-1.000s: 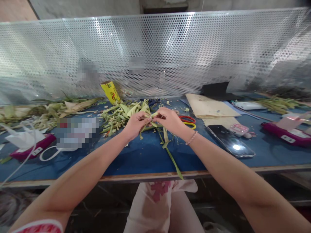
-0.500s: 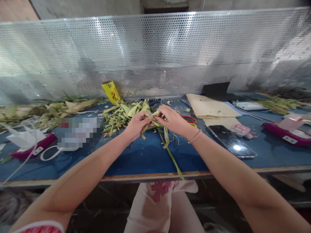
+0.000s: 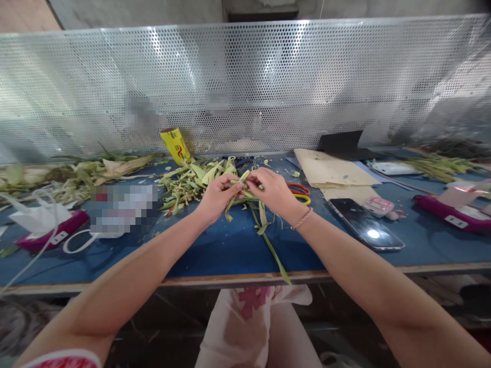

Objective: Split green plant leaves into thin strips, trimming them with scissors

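Pale green, husk-like leaf strips (image 3: 244,177) are pinched between my two hands above the middle of the table. My left hand (image 3: 217,197) is closed on their left side, thumb against fingers. From the right, my right hand (image 3: 273,193) grips the same strips, its fingertips close to the left thumb; a thin bracelet circles that wrist. Below the hands a long green leaf blade (image 3: 275,251) trails to the table's front edge. Just left of them lies a heap of greenish knotted leaf pieces (image 3: 184,190). Fingers partly hide the held ends.
Red and yellow scissor-like handles (image 3: 303,195) lie beside my right hand. Farther right are a phone (image 3: 364,225), a pink case (image 3: 379,206) and brown paper (image 3: 335,168). A yellow tube (image 3: 175,146) stands before the perforated metal screen (image 3: 264,87). Leaves (image 3: 126,171) cover the back left.
My right hand has shifted slightly left and down, uncovering more of the red and yellow handles. Both hands keep hold of the leaf strips, whose upper end now points up more.
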Tool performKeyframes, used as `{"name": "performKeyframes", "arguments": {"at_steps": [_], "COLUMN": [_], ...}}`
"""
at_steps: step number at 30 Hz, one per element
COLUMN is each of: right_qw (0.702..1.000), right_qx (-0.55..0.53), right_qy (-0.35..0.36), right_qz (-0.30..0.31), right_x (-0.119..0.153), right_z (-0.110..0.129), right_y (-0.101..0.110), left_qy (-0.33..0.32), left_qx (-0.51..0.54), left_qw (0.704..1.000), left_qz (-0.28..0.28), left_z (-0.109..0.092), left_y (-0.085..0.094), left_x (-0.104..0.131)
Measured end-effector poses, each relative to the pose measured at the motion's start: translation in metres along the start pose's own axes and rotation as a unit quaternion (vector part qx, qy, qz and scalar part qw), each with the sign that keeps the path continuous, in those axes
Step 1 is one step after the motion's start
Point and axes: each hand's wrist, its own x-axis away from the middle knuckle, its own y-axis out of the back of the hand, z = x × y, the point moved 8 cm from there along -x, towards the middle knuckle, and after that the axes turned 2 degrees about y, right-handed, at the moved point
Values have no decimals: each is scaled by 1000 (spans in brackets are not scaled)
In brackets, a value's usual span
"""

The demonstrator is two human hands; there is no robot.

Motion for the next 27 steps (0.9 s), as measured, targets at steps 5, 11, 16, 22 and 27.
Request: {"name": "performKeyframes", "arguments": {"at_steps": [5,11,16,22,27], "right_qw": [999,998,998,994,976], "right_qx": [27,13,6,-45,-130], "right_qy": [-7,-55,-57,-91,-156], "right_qz": [-20,-17,-15,44,73], "right_x": [-1,1,1,-4,-1], "right_z": [2,-6,-5,-14,-28], "right_y": [1,-7,-11,-12,-13], "left_qy": [-9,-27,-37,-31,-22], "left_qx": [-5,-35,-53,-70,-61], "left_qw": [1000,999,998,997,998], "left_qz": [-19,-30,-27,-32,-24], "left_z": [-1,-3,-3,-6,0], "left_y": [0,-1,-2,1,3], "left_x": [1,3,3,3,0]}}
